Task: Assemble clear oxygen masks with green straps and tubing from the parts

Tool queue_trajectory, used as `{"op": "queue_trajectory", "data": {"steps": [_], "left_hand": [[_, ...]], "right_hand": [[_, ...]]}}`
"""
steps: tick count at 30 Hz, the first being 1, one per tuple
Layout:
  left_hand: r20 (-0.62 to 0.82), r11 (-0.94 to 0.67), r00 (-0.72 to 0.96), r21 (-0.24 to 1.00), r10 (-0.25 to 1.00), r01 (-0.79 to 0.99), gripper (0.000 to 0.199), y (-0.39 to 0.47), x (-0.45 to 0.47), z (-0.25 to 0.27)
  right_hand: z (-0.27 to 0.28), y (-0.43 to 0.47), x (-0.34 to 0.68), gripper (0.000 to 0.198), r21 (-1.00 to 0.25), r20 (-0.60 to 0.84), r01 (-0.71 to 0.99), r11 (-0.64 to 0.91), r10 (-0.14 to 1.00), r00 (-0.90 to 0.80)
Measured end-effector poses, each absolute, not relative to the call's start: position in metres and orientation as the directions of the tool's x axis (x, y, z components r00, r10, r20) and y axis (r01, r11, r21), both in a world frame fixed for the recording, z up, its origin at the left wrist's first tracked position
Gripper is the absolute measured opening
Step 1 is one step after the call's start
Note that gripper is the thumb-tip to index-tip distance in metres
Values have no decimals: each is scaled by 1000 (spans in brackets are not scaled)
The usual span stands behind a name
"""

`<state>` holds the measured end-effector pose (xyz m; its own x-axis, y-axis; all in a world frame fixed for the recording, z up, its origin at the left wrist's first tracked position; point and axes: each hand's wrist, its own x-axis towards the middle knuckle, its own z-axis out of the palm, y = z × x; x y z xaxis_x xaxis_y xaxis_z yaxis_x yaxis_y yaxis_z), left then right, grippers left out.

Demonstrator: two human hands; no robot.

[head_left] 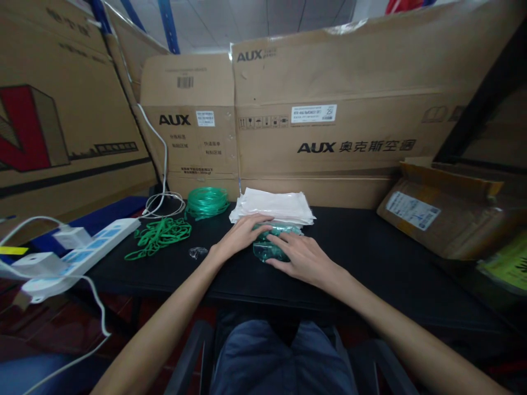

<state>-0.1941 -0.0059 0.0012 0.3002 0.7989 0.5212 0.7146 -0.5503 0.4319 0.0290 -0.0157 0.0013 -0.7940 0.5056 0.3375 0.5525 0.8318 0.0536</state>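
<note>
A clear plastic bag with something green inside (267, 251) lies on the black tabletop in front of me; what the green content is I cannot make out. From the left, my left hand (244, 235) rests on its upper edge with the fingers stretched out. My right hand (303, 255) lies across its right side, fingers spread and flat on the plastic. Just behind both hands sits a stack of white flat packets (274, 204), partly covered by the bag and fingers. Left of my left wrist is a small clear crumpled piece (198, 252).
Coiled green tubing (207, 202) and a tangled green cord (162, 236) lie to the left, beside a white power strip (99, 247) with cables. Large cardboard sheets (349, 120) wall off the back. An opened cardboard box (444, 211) stands at the right.
</note>
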Motion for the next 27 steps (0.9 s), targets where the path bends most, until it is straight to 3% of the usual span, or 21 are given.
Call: {"op": "queue_trajectory", "data": {"steps": [6, 13, 16, 19, 27], "left_hand": [[596, -468, 94, 513, 797, 719, 38, -59, -204, 7], [377, -257, -64, 737, 924, 626, 40, -107, -192, -16], [328, -214, -116, 806, 938, 552, 42, -107, -186, -24], [342, -202, -149, 796, 928, 570, 41, -102, -187, -28], [409, -103, -268, 689, 872, 717, 42, -94, -223, -26]], "right_hand": [[6, -19, 44, 68, 7, 411, 565, 825, 513, -754], [-4, -14, 111, 61, -152, 430, 638, 755, 631, -645], [-14, -12, 120, 47, -273, 396, 582, 766, 641, -658], [-20, -12, 109, 40, -330, 392, 543, 772, 636, -665], [-20, -6, 49, 43, -266, 429, 572, 776, 627, -651]]}}
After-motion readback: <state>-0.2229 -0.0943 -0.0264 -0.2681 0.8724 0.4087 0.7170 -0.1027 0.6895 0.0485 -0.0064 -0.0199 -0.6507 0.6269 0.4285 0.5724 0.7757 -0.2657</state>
